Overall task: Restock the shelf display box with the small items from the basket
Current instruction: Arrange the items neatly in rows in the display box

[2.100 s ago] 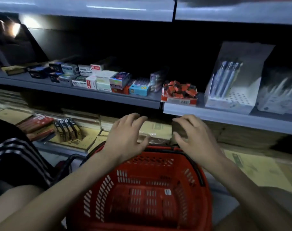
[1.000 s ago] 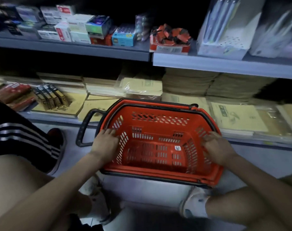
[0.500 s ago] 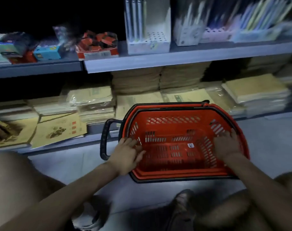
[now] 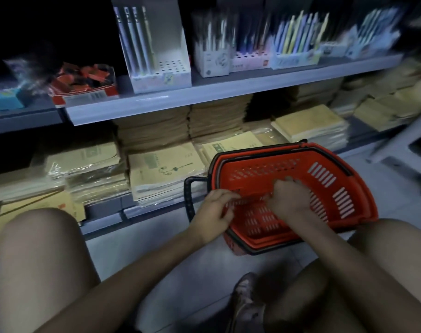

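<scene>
Basket (image 4: 324, 179), red plastic, sits on the floor (image 4: 156, 255) at about three o'clock from centre. Our left hand (image 4: 213, 212) grips its near rim, fingers curled over the edge beside the black handle (image 4: 189, 195). Our right hand (image 4: 288, 200) reaches inside with bent fingers; blur hides whether it pinches anything, so we cannot tell. At ten o'clock the display box (image 4: 84, 94) of red and black small items (image 4: 84, 75) stands on the upper shelf (image 4: 204, 97), well apart from both hands. Pen racks (image 4: 293, 56) fill twelve to one o'clock, above notebook stacks (image 4: 166, 169).
</scene>
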Demonstrator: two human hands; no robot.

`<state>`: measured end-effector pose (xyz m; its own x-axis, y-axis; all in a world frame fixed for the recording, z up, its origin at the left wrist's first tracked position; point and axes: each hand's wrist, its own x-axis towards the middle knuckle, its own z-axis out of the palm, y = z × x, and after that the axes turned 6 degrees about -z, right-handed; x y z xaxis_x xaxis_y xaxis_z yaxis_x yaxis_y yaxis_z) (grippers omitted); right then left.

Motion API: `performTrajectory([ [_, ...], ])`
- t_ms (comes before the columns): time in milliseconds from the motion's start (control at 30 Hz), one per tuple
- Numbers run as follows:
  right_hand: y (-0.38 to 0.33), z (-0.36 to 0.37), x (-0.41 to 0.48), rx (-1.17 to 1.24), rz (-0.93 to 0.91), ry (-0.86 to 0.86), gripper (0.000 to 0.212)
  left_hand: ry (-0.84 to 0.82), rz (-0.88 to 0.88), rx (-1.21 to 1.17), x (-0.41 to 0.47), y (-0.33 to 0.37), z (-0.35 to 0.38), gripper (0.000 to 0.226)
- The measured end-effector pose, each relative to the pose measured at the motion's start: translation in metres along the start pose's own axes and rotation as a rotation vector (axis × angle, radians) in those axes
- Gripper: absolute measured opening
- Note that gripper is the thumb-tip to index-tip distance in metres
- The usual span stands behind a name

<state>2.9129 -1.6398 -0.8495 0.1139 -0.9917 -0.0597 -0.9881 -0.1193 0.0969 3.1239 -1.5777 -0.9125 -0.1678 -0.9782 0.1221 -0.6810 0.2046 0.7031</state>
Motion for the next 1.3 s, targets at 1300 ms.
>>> performTrajectory([
  [1300, -0.336, -0.205, 0.1, 0.523, -0.681, 0.523, 0.026, 0.735, -0.441, 0.468, -0.003, -0.09, -0.367, 0.024],
])
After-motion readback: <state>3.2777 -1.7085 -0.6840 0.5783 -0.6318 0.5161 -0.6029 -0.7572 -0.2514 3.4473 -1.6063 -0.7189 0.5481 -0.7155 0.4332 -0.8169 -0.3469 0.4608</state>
